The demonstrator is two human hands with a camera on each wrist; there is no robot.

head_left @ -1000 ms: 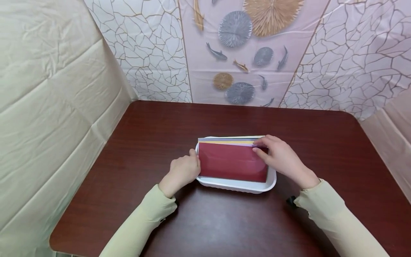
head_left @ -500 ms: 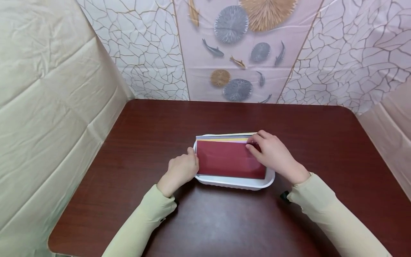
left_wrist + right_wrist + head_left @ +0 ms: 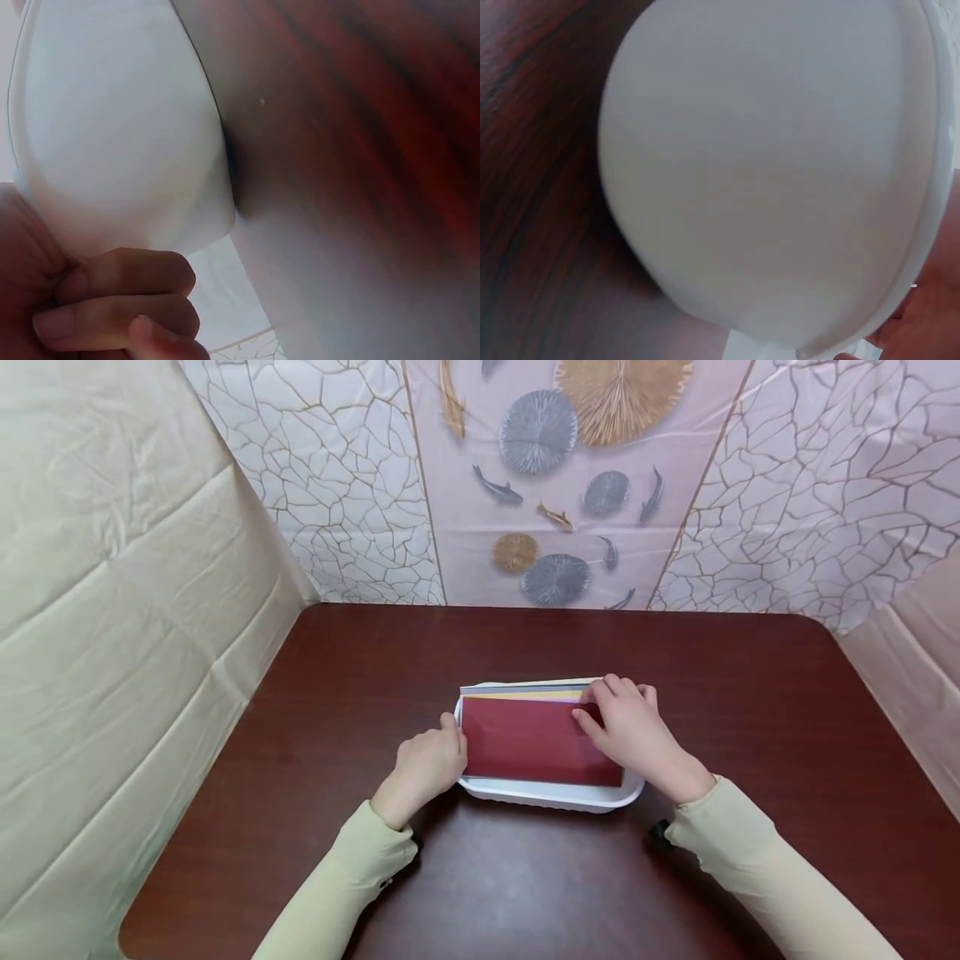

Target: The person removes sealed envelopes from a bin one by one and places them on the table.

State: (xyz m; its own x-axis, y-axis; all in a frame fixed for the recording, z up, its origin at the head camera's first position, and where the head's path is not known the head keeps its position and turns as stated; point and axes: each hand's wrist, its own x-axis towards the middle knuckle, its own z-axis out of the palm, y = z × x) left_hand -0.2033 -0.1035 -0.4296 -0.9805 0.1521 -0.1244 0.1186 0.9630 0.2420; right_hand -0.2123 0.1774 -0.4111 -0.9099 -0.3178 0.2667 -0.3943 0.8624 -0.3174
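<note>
A white plastic basin (image 3: 547, 795) holds a leaning stack of coloured sheets. In front is a dark red sheet (image 3: 525, 739); strips of lilac, yellow (image 3: 510, 696) and grey-blue show behind its top edge. My left hand (image 3: 429, 762) grips the basin's left end, and in the left wrist view its curled fingers (image 3: 142, 274) lie against the white wall. At the stack's upper right corner, my right hand (image 3: 633, 727) pinches the sheets, fingers bent over the top edges and thumb toward the red one. In the right wrist view the basin's outer wall (image 3: 757, 165) hides most of that hand.
The basin stands on a dark brown wooden table (image 3: 375, 652) with rounded corners. A patterned cloth (image 3: 360, 485) hangs behind it, and a cream cloth (image 3: 112, 610) hangs on the left. A small black object (image 3: 660, 833) shows at the right cuff.
My right hand has shifted left along the top edges of the sheets, fingers bending closer in. The left hand keeps its place on the basin. The head view has tilted slightly.
</note>
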